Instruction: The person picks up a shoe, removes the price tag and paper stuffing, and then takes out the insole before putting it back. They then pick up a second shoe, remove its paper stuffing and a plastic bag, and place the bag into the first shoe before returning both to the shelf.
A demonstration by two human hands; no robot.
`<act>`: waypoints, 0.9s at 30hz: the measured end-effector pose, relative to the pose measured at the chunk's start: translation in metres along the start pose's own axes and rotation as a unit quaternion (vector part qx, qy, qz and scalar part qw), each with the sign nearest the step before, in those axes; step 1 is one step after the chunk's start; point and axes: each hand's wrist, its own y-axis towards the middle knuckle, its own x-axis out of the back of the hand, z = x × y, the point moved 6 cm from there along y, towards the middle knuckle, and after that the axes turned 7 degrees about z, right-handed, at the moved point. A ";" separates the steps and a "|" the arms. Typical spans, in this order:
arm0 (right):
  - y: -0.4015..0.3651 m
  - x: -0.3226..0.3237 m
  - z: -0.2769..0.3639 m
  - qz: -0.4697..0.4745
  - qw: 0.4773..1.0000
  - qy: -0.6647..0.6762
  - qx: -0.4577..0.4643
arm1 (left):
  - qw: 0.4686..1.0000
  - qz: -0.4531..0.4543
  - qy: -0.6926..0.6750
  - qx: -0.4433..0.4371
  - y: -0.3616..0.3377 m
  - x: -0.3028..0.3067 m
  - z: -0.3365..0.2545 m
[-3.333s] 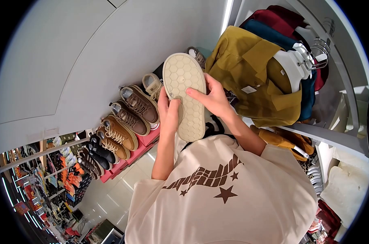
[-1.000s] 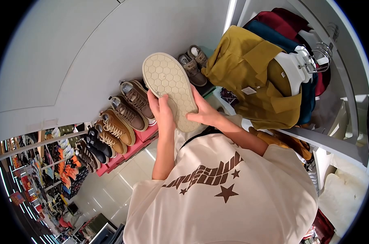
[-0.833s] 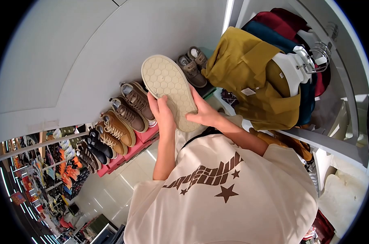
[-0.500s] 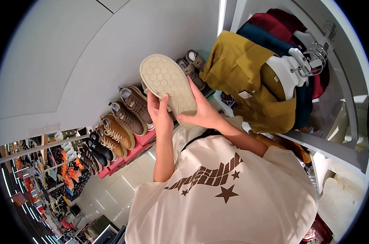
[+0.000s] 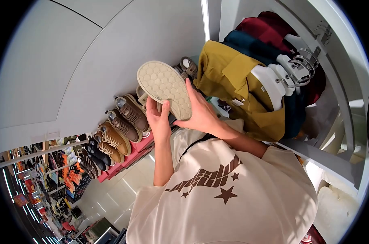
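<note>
Between my two hands is a shoe [image 5: 165,84], its cream sole with a honeycomb pattern turned up toward me. My left hand [image 5: 158,118] grips the left edge, thumb lying against the sole. On the opposite edge, near the narrower end, my right hand [image 5: 200,109] is closed round the side. The shoe's upper is mostly hidden beneath the sole. Just below and left of it, brown lace-up shoes [image 5: 132,110] stand in a row.
The shoe row runs along a red shelf [image 5: 140,143] beside a grey wall [image 5: 107,61]. At right, mustard [image 5: 229,65], teal and maroon shirts hang on white hangers [image 5: 269,77] in a white-framed rack [image 5: 335,166]. Crowded display racks [image 5: 66,162] stand at far left above a tiled floor [image 5: 111,195].
The shoe and both hands have shifted slightly, the sole's wide end now a little lower and further left. The shirts and rack appear further left and lower as the view moved.
</note>
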 end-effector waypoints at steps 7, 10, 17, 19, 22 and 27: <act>0.001 0.006 -0.059 -0.007 0.936 0.349 0.039 | 0.994 0.024 0.092 -0.046 -0.011 0.020 -0.038; -0.005 0.005 -0.055 0.104 0.743 0.661 -0.005 | 0.989 -0.009 0.121 -0.082 -0.014 0.028 -0.045; -0.009 -0.011 -0.078 0.127 0.523 0.843 -0.007 | 0.980 0.092 0.155 -0.085 -0.022 -0.014 -0.028; -0.012 -0.014 -0.067 0.118 0.507 0.853 -0.023 | 0.976 0.076 0.178 -0.098 -0.020 -0.017 -0.029; -0.014 -0.027 -0.066 0.129 0.550 0.822 -0.077 | 0.971 0.033 0.205 -0.114 -0.016 -0.016 -0.040; -0.014 -0.044 -0.068 0.145 0.553 0.808 -0.141 | 0.934 -0.006 0.338 -0.116 -0.009 0.002 -0.051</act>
